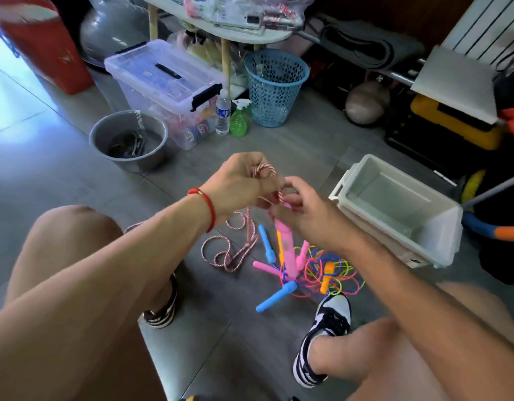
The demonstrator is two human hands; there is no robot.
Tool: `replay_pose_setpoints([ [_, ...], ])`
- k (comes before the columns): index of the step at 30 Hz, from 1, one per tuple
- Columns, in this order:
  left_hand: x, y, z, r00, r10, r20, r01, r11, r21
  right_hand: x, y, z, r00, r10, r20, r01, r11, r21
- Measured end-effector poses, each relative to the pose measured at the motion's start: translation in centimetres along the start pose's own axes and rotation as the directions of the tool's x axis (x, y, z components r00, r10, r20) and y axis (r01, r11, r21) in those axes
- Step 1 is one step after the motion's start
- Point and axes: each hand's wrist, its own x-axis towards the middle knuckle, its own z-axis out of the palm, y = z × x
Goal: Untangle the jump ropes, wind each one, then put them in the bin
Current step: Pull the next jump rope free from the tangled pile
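Note:
My left hand [239, 182] pinches a loop of the red-and-white twisted jump rope [229, 250]; the rest of that rope trails down in loose coils on the floor. My right hand [305, 211] grips the rope's pink handles [286, 247], which hang downward. Below them lies a tangle of thin coloured ropes [331, 270] with blue handles [274, 296], pink handles and an orange handle [326, 277]. The white plastic bin [394, 209] stands to the right of my hands, with nothing visible inside.
A grey metal bucket [128, 140], a clear lidded storage box [163, 85], a water bottle [222, 111], a green spray bottle [239, 120] and a blue mesh basket [274, 85] stand beyond. My knees and sneakered feet [325, 337] flank the ropes.

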Motion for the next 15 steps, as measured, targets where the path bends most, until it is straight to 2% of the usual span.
replay_pose_setpoints([
  [2, -0.1, -1.1, -1.7, 0.991, -0.013, -0.135, 0.045, 0.97, 0.241, 1.0, -0.7, 1.0, 0.995, 0.033, -0.095, -0.041, 0.996, -0.08],
  [4, -0.9, -2.0, -3.3, 0.97, -0.039, -0.242, 0.177, 0.792, 0.584, 1.6, -0.8, 1.3, 0.983, 0.074, -0.167, -0.093, 0.99, -0.11],
  [5, -1.5, -2.5, -4.0, 0.962, -0.069, -0.264, 0.229, 0.728, 0.646, 1.9, -0.8, 1.6, 0.977, 0.098, -0.188, -0.11, 0.993, -0.051],
  [6, -2.4, -2.9, -4.4, 0.961, -0.141, -0.237, 0.259, 0.757, 0.6, 2.3, -0.7, 2.1, 0.969, 0.146, -0.197, -0.141, 0.989, 0.042],
  [8, -4.8, -3.7, -4.2, 0.941, -0.339, 0.012, 0.321, 0.902, 0.29, 3.2, -0.8, 3.9, 0.95, 0.239, -0.201, -0.205, 0.963, 0.174],
  [9, -5.9, -4.4, -4.0, 0.901, -0.409, 0.143, 0.392, 0.91, 0.134, 3.8, -0.9, 5.0, 0.939, 0.268, -0.214, -0.233, 0.957, 0.175],
  [10, -6.9, -5.5, -3.8, 0.865, -0.459, 0.202, 0.46, 0.887, 0.045, 4.5, -0.8, 6.3, 0.93, 0.293, -0.223, -0.263, 0.952, 0.154],
  [11, -7.6, -6.8, -3.8, 0.852, -0.483, 0.202, 0.49, 0.872, 0.019, 5.2, -0.6, 7.6, 0.926, 0.311, -0.214, -0.292, 0.949, 0.117],
  [13, -7.8, -9.4, -4.4, 0.857, -0.506, 0.098, 0.498, 0.862, 0.094, 6.5, -0.2, 9.9, 0.936, 0.323, -0.138, -0.324, 0.946, 0.011],
  [15, -7.1, -11.4, -5.7, 0.814, -0.581, -0.02, 0.581, 0.812, 0.055, 8.2, 0.5, 11.3, 0.949, 0.303, -0.089, -0.316, 0.92, -0.233],
])
